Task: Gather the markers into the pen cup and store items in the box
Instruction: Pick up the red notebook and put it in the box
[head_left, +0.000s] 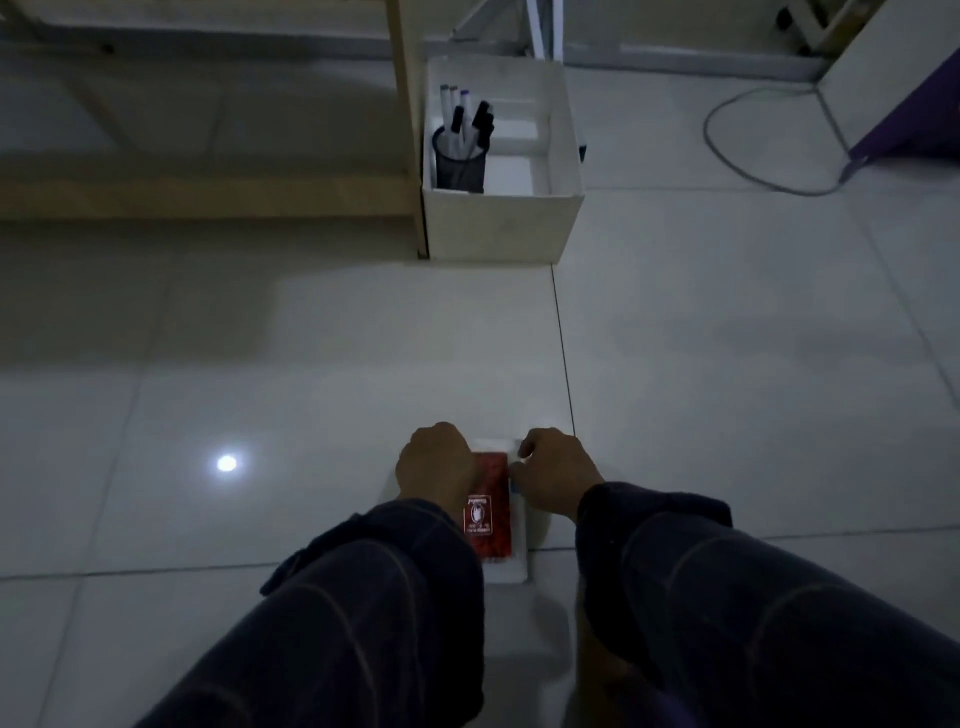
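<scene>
Low centre, the left hand and right hand curl closed on a red-and-white packet on the floor. At upper centre, the markers stand in the pen cup inside the white box, beside a wooden shelf leg.

Both arms, in dark sleeves, reach forward and down toward the floor tiles. The left hand and right hand sit side by side low over the tiles, knuckles up, fingers curled under.
</scene>
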